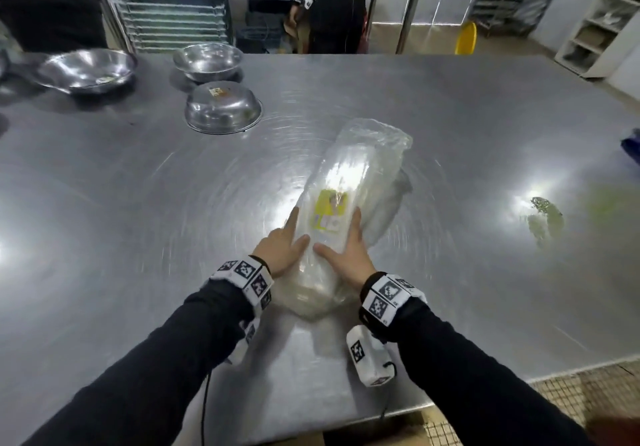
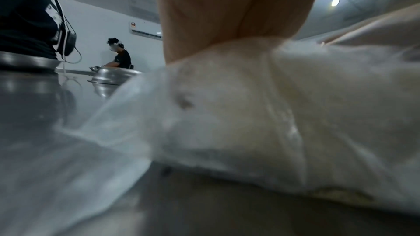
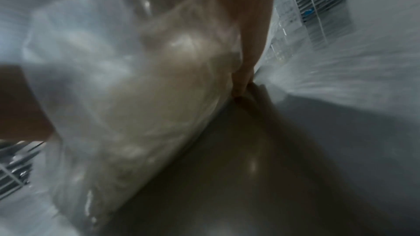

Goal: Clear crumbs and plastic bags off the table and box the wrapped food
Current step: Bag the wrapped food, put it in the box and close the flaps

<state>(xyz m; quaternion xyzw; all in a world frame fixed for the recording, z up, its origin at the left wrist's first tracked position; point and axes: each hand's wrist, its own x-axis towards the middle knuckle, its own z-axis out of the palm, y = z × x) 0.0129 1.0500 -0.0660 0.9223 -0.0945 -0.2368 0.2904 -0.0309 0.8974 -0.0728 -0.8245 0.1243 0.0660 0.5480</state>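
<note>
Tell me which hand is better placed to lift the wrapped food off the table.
Neither alone, slightly the right. The left hand and right hand flank the wrapped food with straight fingers; the right hand's fingers reach the table along the package's edge.

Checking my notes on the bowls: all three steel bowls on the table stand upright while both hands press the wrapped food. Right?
Not quite. In the head view, the nearest steel bowl lies upside down; the other two stand upright. Both hands do press the wrapped food.
</note>
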